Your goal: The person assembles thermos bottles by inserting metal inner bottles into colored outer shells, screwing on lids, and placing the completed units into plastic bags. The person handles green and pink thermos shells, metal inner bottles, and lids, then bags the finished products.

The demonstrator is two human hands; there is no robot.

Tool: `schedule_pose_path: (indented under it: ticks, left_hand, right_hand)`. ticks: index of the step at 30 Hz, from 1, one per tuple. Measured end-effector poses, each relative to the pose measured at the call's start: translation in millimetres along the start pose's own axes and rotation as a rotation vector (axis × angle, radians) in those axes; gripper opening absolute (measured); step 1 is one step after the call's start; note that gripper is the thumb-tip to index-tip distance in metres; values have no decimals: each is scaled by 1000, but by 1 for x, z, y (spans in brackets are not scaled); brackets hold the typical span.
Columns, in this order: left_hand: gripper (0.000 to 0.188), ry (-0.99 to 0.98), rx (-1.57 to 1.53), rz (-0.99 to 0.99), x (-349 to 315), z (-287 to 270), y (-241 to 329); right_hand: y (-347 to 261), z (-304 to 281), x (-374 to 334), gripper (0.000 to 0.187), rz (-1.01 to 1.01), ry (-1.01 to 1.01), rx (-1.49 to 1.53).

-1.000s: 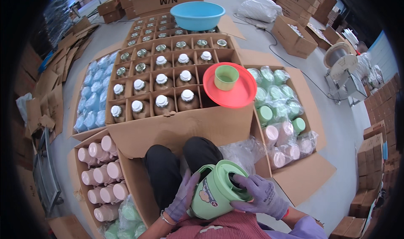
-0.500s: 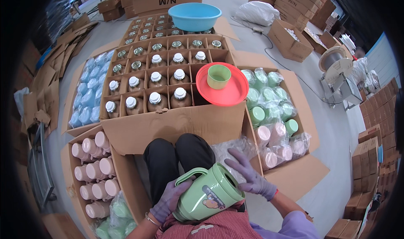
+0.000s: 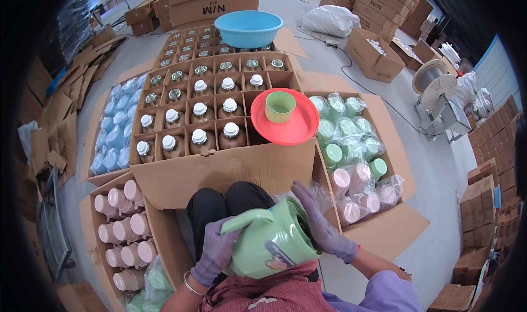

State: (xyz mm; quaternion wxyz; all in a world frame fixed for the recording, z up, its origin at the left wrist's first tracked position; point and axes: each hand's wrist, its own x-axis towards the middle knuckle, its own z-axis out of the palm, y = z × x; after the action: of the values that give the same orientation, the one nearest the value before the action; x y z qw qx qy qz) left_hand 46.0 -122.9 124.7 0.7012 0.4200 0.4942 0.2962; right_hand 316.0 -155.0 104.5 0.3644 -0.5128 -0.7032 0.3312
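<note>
Over my lap lies a light green plastic jug (image 3: 262,240), tilted so that its open top points right. A printed picture shows on its side. My left hand (image 3: 216,250), in a purple glove, is closed round the jug's handle. My right hand (image 3: 327,229), gloved the same way, lies with fingers stretched against the rim of the opening and holds nothing. Part of the dark opening is hidden behind that palm. Clear plastic wrap (image 3: 315,196) lies beyond the right hand.
Ahead stands a divided carton (image 3: 230,166) of bottles, several with white caps. A red plate (image 3: 299,128) bearing a green cup (image 3: 280,107) rests on it. A blue basin (image 3: 248,32) sits farther back. Cartons with pink (image 3: 130,249), blue (image 3: 114,133) and green (image 3: 332,154) containers flank me.
The jug has been raised and turned, its opening now facing more to the right. My right hand has come in flat against the opening; my left keeps hold of the handle.
</note>
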Motion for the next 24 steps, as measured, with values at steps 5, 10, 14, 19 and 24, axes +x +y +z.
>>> schedule_pose_path:
  ticks: [5,10,14,19,24]
  left_hand:
    - [27,111,153,152,3,7,-11]
    - [25,171,57,228,-1,4,-34]
    - [43,37,364,231,-8,-37,-27]
    - [47,-105,959,248,-22,-69,0]
    - [23,175,164,-62,-24,-105,-2]
  right_hand:
    - [-34,-12,13,75,-226,-204,114]
    - [-26,1,30,68,-71,-263,257]
    - [-29,24,52,69,-156,-411,136]
    - [-28,69,79,69,-285,-553,165]
    - [52,25,193,62,-218,198,-225]
